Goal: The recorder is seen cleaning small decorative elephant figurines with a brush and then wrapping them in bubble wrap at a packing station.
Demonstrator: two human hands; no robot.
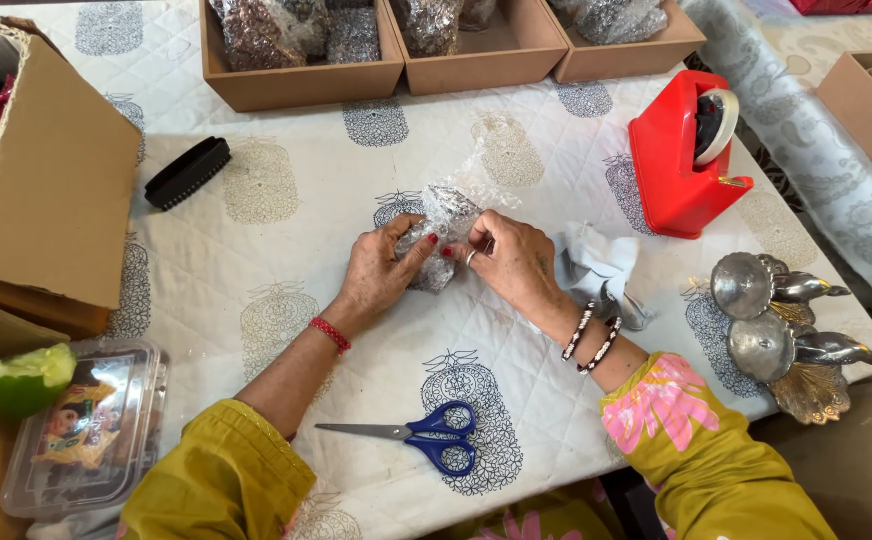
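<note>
Bubble-wrapped item (438,240) sitting mid-desk (286,230): left hand (381,270) and right hand (511,262) both gripping it, fingers curling inward, wrists resting low.

A: Where's stuff on the table (256,230)?

B: Both hands at the middle. Left hand (376,272) and right hand (511,262) meet on a small wrapped bundle (443,228) between them. Cloth (596,262) just right of the right hand, touching the wrist area.

A: Tape dispenser (678,160)?

B: Right of the bundle, a bit farther back. Metal dishes (778,335) sit near the right edge, in front of it.

A: Scissors (421,437)?

B: Near edge, between the two forearms.

A: Left side?

B: Brush (188,172) left of the bundle, farther back. Cardboard box (51,190) beyond it at the left edge. Plastic container (86,430) in front of that box, w/ lime (24,378) just left of it.

A: Back?

B: Three trays (446,60) in a row along the far edge, bags in them.
</note>
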